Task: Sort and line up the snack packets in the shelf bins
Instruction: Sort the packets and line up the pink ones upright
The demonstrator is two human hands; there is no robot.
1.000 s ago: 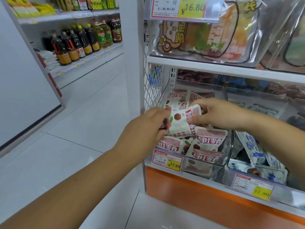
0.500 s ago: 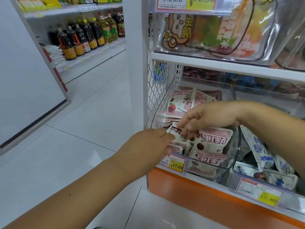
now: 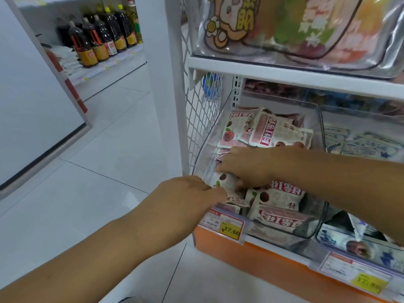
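Fingertips of the left hand (image 3: 185,193) meet a crinkly, glossy packet (image 3: 225,182) in the front-left corner of the clear plastic bin (image 3: 320,226), grip hidden. The right hand (image 3: 247,167) curls over it. At the bin's back lie flat packets (image 3: 277,132). Earlier the packet was higher.

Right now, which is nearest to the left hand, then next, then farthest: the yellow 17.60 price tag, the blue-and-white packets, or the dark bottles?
Starting from the left hand:
1. 17.60 price tag, just below it and a little to the right.
2. Blue-and-white packets, much farther off to the right.
3. Dark bottles, far away, up on the left.
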